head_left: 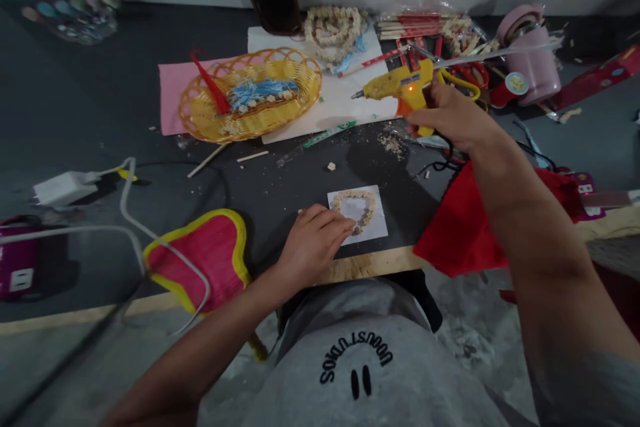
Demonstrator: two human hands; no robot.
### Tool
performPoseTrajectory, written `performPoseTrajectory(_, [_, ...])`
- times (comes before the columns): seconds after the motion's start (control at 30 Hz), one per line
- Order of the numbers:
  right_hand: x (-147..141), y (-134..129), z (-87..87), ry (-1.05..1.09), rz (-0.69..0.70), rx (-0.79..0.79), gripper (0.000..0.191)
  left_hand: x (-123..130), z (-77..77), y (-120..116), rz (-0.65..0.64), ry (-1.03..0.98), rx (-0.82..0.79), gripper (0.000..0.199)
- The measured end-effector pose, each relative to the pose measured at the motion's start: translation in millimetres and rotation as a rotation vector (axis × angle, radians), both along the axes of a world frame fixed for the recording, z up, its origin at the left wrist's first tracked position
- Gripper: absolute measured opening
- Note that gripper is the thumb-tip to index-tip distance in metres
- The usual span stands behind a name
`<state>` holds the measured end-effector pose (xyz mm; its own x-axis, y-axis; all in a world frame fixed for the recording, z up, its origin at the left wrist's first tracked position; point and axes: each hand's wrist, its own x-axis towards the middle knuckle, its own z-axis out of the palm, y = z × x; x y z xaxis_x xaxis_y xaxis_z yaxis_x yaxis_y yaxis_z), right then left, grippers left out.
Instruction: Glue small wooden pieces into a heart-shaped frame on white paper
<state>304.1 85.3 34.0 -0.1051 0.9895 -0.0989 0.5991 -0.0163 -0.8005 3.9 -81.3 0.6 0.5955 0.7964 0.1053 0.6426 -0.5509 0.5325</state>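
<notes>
My right hand [457,113] grips a yellow hot glue gun [393,85] by its handle, over the back of the table. An orange light glows on the gun, its nozzle points left, and a clear glue stick [500,52] sticks out of its rear. Close to the front edge, my left hand [317,235] has its fingers closed on the lower left side of a roughly heart-shaped ring of small pale wooden pieces [370,203]. The ring lies on a small white paper square [379,227]; my fingers hide part of it.
A yellow woven basket [300,103] with blue tassels stands at the back left. Beaded strands [333,27], a pink container [535,67] and red fabric [460,227] lie around. A pink-and-yellow panel [200,257], white cable [131,200] and charger [65,188] are on the left.
</notes>
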Motion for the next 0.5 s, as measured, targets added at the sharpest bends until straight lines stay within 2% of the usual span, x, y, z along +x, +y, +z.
performPoseTrajectory(0.1, [3,-22,0.5,0.204,0.057,-0.15,0.039,3,0.4,2,-0.002,0.041,0.035,0.023])
performPoseTrajectory(0.17, [2,-39,-0.8,0.268,0.043,-0.122,0.044,3,0.9,3,-0.007,0.057,0.044,0.024])
performPoseTrajectory(0.3, [-4,-75,-1.6,0.362,-0.005,-0.092,0.039,4,1.9,2,-0.009,0.067,0.034,0.025])
performPoseTrajectory(0.5, [-15,-113,0.3,0.54,-0.013,-0.182,0.039,7,3.2,3,-0.03,0.098,0.002,0.02])
